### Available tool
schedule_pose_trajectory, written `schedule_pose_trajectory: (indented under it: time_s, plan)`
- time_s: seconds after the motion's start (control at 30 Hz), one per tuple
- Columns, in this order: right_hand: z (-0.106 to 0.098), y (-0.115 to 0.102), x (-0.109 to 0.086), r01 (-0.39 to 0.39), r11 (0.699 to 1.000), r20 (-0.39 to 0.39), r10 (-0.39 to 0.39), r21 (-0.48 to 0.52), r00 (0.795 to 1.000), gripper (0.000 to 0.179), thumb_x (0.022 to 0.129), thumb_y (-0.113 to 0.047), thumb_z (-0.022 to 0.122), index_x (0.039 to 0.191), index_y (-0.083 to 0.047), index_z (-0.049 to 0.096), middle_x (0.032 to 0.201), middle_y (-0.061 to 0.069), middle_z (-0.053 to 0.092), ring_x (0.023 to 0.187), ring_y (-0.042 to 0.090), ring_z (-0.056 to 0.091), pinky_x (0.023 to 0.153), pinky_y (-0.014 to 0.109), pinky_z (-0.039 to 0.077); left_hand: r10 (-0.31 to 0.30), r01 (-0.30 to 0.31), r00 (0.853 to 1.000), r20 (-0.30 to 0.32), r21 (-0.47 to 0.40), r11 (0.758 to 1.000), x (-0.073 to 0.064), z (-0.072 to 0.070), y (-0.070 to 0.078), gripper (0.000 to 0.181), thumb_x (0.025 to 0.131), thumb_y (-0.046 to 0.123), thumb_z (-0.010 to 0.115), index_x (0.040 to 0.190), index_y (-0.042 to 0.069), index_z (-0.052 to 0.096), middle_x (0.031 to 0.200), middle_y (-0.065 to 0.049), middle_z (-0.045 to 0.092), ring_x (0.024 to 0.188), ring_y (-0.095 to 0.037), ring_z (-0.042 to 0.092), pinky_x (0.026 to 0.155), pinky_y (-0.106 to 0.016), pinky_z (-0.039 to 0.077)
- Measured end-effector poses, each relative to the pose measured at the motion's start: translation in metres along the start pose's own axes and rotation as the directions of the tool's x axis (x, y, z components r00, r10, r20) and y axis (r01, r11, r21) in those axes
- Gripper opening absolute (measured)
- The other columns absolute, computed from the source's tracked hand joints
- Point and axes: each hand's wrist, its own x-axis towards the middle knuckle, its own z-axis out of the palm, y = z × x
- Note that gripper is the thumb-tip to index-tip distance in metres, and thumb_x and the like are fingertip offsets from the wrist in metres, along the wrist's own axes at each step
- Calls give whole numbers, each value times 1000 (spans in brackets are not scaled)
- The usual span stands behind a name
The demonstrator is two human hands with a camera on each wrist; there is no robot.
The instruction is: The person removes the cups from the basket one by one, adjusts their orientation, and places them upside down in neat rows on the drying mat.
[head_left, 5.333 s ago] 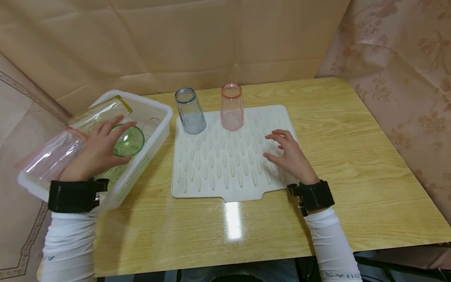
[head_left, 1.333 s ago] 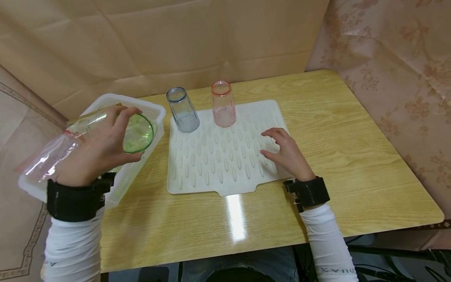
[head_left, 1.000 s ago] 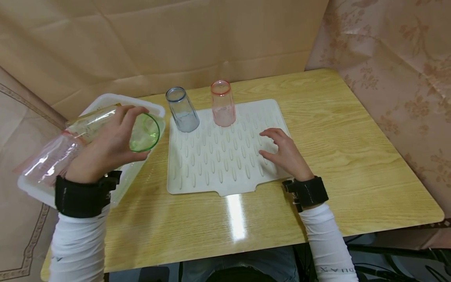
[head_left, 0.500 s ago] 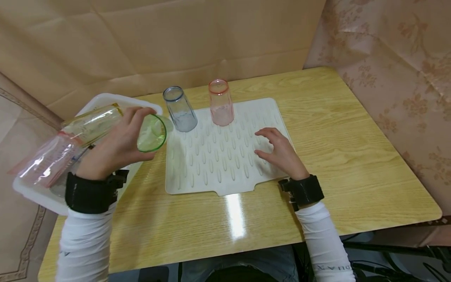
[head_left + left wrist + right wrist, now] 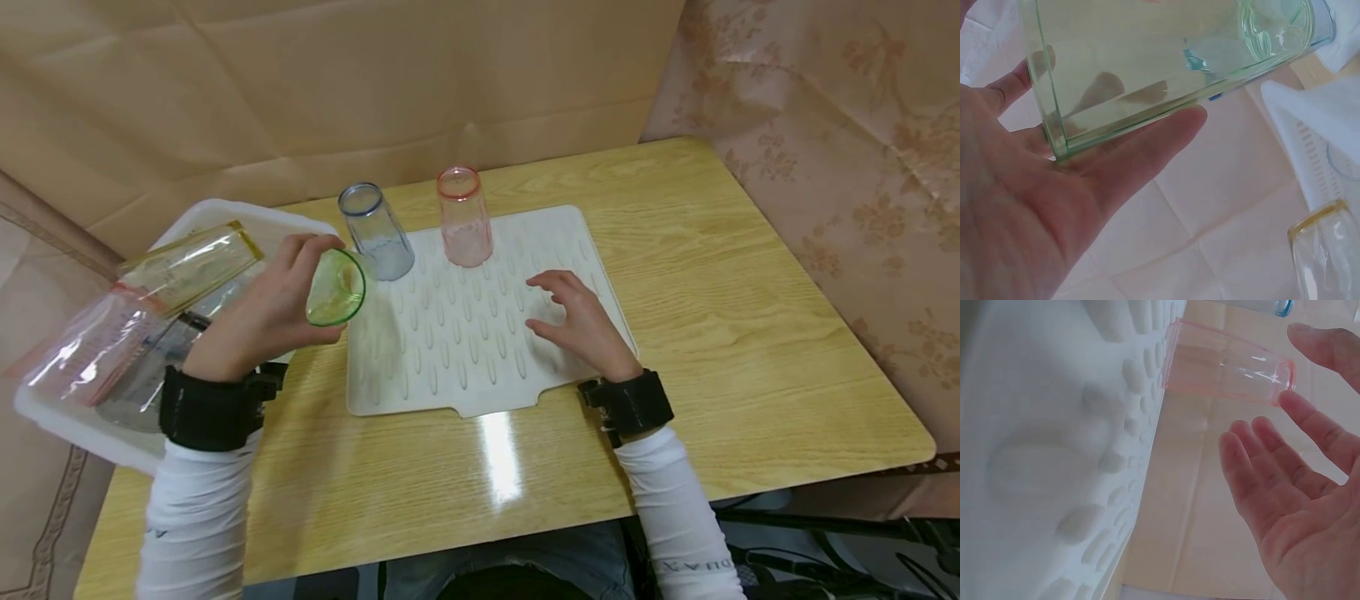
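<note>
My left hand (image 5: pixel 258 321) grips a green-tinted drinking glass (image 5: pixel 335 287), thumb on one side and fingers on the other. The glass is tilted, in the air between the basket and the white drying mat (image 5: pixel 480 367). In the left wrist view the clear green wall of the glass (image 5: pixel 1141 56) fills the top, with the thumb along its lower edge. My right hand (image 5: pixel 573 321) hovers over the mat's right part, fingers loosely bent around nothing. A blue-rimmed glass (image 5: pixel 386 246) and a pink-rimmed glass (image 5: pixel 467 229) stand upside down at the mat's back.
At the left, a white basket (image 5: pixel 82 437) holds a yellow glass (image 5: pixel 191 262), a pink glass (image 5: pixel 93 346) and a dark-rimmed clear glass (image 5: pixel 142 387). The wooden table (image 5: pixel 750 333) extends right of the mat. A beige cloth (image 5: pixel 375 83) hangs behind.
My left hand has lifted the green glass out of the basket and carried it right, towards the mat, uncovering the dark-rimmed glass. My right hand stays over the mat, shifted slightly left.
</note>
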Motion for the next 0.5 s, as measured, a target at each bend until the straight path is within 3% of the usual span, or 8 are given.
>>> schedule_pose_trajectory:
  time_s: [0.23, 0.37, 0.5]
  plan:
    - [4, -3, 2, 4, 1000, 5, -4, 4, 1000, 51, 81, -5, 77, 126, 2, 56, 129, 16, 49, 119, 27, 48, 94, 41, 44, -9, 9, 1000, 17, -19, 1000, 7, 10, -1, 90, 62, 7, 87, 136, 4, 36, 129, -24, 38, 111, -43, 46, 86, -58, 44]
    - [6, -3, 2, 2, 1000, 11, -2, 2, 1000, 52, 81, -6, 77, 127, 1, 55, 130, 16, 49, 120, 28, 47, 95, 42, 43, -29, 30, 999, 42, -27, 999, 11, 16, 0, 91, 64, 10, 87, 138, 6, 34, 128, -21, 38, 105, -41, 50, 82, -57, 46]
    - [9, -4, 3, -4, 1000, 14, 4, -9, 1000, 53, 81, -7, 77, 128, 2, 55, 131, 16, 48, 122, 29, 46, 97, 43, 41, -10, 13, 999, 50, -60, 998, 16, 22, 3, 91, 64, 10, 86, 138, 6, 34, 125, -20, 39, 99, -38, 52, 79, -54, 48]
